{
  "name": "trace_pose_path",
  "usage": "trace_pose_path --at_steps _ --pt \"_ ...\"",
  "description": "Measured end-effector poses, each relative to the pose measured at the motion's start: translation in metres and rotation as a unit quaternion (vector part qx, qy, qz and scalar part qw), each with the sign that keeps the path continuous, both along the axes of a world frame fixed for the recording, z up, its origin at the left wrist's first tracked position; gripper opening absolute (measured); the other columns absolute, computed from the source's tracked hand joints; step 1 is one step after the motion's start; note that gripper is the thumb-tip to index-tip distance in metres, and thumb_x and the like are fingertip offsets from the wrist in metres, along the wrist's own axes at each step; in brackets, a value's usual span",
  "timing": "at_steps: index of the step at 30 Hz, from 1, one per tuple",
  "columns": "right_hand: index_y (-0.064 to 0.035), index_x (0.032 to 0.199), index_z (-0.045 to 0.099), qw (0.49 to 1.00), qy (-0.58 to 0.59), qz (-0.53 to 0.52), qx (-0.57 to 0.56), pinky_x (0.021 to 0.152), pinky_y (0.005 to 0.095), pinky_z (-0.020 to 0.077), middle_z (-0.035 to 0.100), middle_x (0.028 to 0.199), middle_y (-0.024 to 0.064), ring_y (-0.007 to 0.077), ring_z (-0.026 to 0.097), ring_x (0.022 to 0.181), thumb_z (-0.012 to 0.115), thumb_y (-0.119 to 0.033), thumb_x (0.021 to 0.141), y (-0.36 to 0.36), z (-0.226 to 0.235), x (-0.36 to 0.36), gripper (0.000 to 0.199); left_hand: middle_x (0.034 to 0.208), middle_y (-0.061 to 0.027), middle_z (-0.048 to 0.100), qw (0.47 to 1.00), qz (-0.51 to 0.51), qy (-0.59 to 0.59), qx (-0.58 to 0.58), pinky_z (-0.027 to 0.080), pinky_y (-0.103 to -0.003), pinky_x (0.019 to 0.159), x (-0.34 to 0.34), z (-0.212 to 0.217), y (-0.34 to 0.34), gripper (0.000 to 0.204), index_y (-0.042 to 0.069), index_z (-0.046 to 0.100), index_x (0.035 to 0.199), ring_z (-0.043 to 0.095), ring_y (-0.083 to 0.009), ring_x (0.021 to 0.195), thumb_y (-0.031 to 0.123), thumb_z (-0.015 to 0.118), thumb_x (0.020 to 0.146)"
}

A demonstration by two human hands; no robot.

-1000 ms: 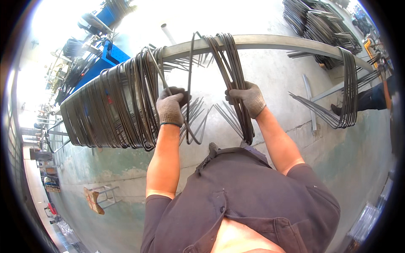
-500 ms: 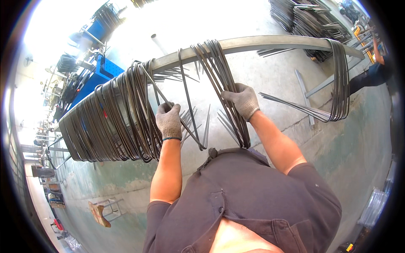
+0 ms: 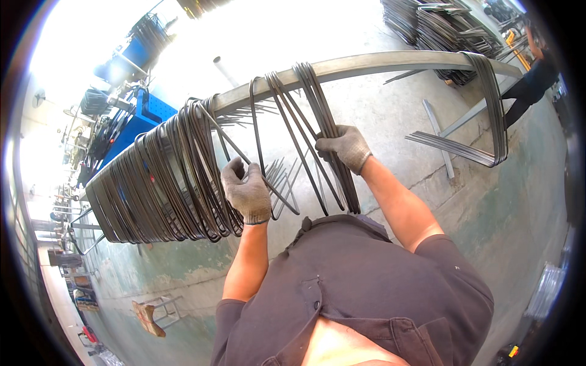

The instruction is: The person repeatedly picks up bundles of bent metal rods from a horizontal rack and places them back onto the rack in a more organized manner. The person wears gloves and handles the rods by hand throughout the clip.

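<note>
Both my hands wear grey knit gloves. My left hand (image 3: 247, 194) has its fingers curled loosely around a slanting bent metal rod (image 3: 282, 196), with a gap showing between thumb and forefinger. My right hand (image 3: 347, 149) grips a bundle of bent rods (image 3: 317, 97) that hangs over a long grey metal beam (image 3: 360, 64). Just left of that bundle hang a few separate rods (image 3: 292, 116), and a lone bent rod (image 3: 253, 116) hangs farther left. A dense row of bent rods (image 3: 140, 189) covers the beam's left part.
More bent rods (image 3: 495, 116) hang at the beam's right end, near another person (image 3: 534, 82). Stacks of rods (image 3: 427, 27) lie on the floor behind. Blue equipment (image 3: 137, 119) stands at the far left. A small stool (image 3: 148, 318) is at the lower left.
The bundle at my right hand has parted into two groups, with a few rods now apart on its left. My left hand's fingers have loosened, and that hand has dropped slightly nearer.
</note>
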State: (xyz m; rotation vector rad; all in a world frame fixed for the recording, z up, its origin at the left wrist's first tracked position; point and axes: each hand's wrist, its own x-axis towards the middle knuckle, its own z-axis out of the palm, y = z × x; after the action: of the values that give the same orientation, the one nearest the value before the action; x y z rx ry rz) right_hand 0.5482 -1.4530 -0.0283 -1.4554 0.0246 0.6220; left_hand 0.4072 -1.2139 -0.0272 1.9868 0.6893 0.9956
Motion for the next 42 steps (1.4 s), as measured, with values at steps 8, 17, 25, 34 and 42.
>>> trace_pose_path --at_steps 8,17,25,34,42 --pt "0.0058 0.125 0.080 0.991 0.017 0.040 0.130 0.084 0.0346 0.0661 0.083 0.105 0.0128 0.0213 0.080 0.091 0.086 -0.002 0.094 0.006 -0.001 -0.007 0.033 0.129 -0.0173 0.077 0.880 -0.285 0.158 -0.346 0.062 -0.041 0.104 0.038 -0.015 -0.060 0.046 -0.010 0.065 0.144 0.077 -0.0271 0.113 0.020 0.074 0.111" --pt "0.0056 0.126 0.078 0.997 -0.010 -0.024 0.066 0.082 0.0349 0.0674 0.083 0.106 0.0123 0.0212 0.081 0.090 0.086 -0.005 0.097 -0.027 -0.010 -0.007 0.032 0.111 -0.0142 0.076 0.762 -0.348 0.132 -0.530 0.067 -0.045 0.092 0.069 -0.031 -0.061 0.027 -0.003 0.065 0.134 0.079 -0.0304 0.095 0.015 0.069 0.114" --pt "0.0070 0.127 0.074 0.993 0.005 -0.092 0.075 0.071 0.0364 0.0691 0.080 0.099 0.0149 0.0242 0.080 0.080 0.085 -0.007 0.101 -0.113 -0.001 0.006 0.032 0.099 -0.0095 0.075 0.794 -0.221 0.086 -0.560 0.068 -0.043 0.080 0.036 -0.027 -0.017 0.012 0.003 0.070 0.124 0.077 -0.0270 0.087 0.006 0.069 0.112" --pt "0.0055 0.121 0.074 0.995 -0.012 -0.100 0.012 0.064 0.0360 0.0657 0.077 0.091 0.0127 0.0213 0.076 0.073 0.085 -0.017 0.104 -0.128 -0.006 0.007 0.029 0.104 -0.0111 0.077 0.800 -0.214 0.094 -0.552 0.068 -0.045 0.083 0.026 -0.020 -0.019 0.017 0.003 0.069 0.130 0.078 -0.0282 0.088 0.011 0.069 0.115" --pt "0.0061 0.120 0.077 0.994 -0.027 -0.067 -0.088 0.076 0.0341 0.0663 0.084 0.103 0.0129 0.0204 0.081 0.084 0.085 -0.013 0.101 -0.128 0.001 0.003 0.028 0.103 -0.0107 0.077 0.789 -0.235 0.111 -0.557 0.069 -0.048 0.085 0.026 -0.034 -0.028 0.019 0.002 0.069 0.131 0.079 -0.0304 0.089 0.014 0.068 0.116"
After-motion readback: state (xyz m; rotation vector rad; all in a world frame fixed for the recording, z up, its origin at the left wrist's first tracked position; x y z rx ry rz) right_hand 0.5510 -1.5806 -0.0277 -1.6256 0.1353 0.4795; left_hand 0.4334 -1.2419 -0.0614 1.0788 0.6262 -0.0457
